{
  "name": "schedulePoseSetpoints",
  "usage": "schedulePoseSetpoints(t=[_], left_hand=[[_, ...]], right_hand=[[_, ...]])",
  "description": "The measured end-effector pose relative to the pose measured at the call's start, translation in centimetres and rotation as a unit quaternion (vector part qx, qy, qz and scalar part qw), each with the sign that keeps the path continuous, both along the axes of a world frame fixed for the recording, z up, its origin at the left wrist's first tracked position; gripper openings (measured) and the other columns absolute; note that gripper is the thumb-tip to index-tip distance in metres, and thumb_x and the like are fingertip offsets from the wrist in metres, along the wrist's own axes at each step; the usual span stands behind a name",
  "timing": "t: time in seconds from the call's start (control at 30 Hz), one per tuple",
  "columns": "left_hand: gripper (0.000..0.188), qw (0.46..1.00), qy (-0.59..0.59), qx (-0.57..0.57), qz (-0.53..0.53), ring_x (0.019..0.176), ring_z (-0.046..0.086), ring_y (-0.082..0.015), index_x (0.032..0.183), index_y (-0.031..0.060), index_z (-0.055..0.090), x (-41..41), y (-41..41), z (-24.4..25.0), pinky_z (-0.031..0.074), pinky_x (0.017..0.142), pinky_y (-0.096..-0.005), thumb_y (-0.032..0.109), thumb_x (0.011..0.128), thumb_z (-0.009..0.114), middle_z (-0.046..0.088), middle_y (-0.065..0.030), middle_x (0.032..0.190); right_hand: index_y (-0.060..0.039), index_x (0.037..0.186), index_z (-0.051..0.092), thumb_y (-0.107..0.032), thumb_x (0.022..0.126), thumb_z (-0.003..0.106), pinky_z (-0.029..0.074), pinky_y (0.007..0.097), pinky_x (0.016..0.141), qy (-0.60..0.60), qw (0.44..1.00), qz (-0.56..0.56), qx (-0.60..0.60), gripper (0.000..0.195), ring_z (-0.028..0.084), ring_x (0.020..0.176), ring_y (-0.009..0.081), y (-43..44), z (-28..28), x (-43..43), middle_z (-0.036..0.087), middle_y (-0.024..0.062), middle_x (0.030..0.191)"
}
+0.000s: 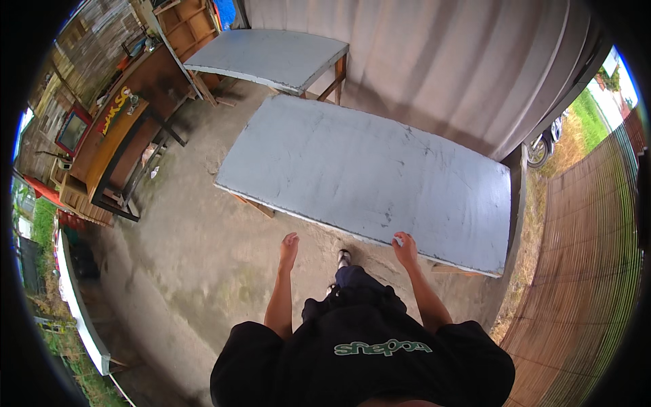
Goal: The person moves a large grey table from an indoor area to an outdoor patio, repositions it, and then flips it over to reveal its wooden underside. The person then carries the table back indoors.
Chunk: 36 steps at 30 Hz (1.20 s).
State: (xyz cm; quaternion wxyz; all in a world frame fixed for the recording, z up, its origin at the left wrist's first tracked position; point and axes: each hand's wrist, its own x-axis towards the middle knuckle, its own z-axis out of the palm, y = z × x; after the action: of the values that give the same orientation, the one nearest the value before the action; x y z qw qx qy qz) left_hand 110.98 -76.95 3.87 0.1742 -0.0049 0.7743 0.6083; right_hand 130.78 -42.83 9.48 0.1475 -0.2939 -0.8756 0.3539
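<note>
My left hand (289,249) hangs over the concrete floor with its fingers loosely curled and nothing in it. My right hand (406,249) appears at the near edge of a long table with a grey-blue top (351,163); whether it touches the edge I cannot tell. Its thumb and fingers are bent with a gap between them, and they hold nothing. The tabletop bears dark scuffs and scratches. One shoe (344,257) shows on the floor close to the table's near side.
A second grey-topped table (269,56) stands behind, beside a pale hanging sheet (422,66). At left are a wooden bench (114,147), a red-framed object (74,129) and a white-topped surface (76,300). A bamboo blind (580,244) borders the right, with a motorcycle wheel (538,151) beyond.
</note>
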Motion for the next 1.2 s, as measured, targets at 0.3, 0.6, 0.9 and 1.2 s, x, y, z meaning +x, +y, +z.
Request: schedulePoseSetpoints(t=[0.3,0.6,0.9,1.2], left_hand=[[0.032,0.997,0.033,-0.014,0.075,0.081,0.051,-0.0124,0.11,0.0018,0.054,-9.6,-5.4,2.5,0.041,0.071,-0.0247,0.02,0.083,0.054,0.058,-0.0064,0.089],[0.03,0.992,0.055,-0.052,0.101,0.078,0.051,-0.0119,0.108,0.0015,0.055,-17.3,-13.0,3.4,0.041,0.069,-0.0249,0.02,0.085,0.053,0.059,-0.007,0.086],[0.03,0.992,0.116,-0.024,0.031,0.086,0.054,-0.0143,0.108,-0.0014,0.054,-34.0,-20.3,1.9,0.042,0.074,-0.0263,0.019,0.085,0.052,0.06,-0.0081,0.093],[0.03,0.984,0.015,-0.078,-0.161,0.093,0.052,-0.0151,0.109,0.0001,0.054,-50.4,-19.9,2.7,0.04,0.081,-0.0271,0.018,0.085,0.052,0.058,-0.0099,0.1]], right_hand=[[-0.0093,0.092,0.058,-0.016,0.075,0.059,0.044,0.0387,0.076,0.011,0.999,0.04,-0.026,0.018,0.054,0.089,0.0306,0.2,-4.0,-14.4,0.057,0.0124,0.093],[-0.0077,0.093,0.058,-0.015,0.076,0.059,0.043,0.0381,0.08,0.071,0.987,0.127,-0.073,0.019,0.054,0.093,0.0297,-10.7,-1.8,-28.6,0.057,0.0135,0.095],[-0.0072,0.095,0.058,-0.016,0.077,0.059,0.044,0.0379,0.077,0.044,0.999,0.02,-0.017,0.02,0.054,0.09,0.0294,-17.2,-4.3,-37.6,0.057,0.014,0.093],[-0.0065,0.096,0.058,-0.016,0.075,0.059,0.04,0.0383,0.084,0.057,0.99,-0.117,-0.055,0.023,0.051,0.096,0.0324,-27.5,1.0,-40.7,0.056,0.0155,0.097]])
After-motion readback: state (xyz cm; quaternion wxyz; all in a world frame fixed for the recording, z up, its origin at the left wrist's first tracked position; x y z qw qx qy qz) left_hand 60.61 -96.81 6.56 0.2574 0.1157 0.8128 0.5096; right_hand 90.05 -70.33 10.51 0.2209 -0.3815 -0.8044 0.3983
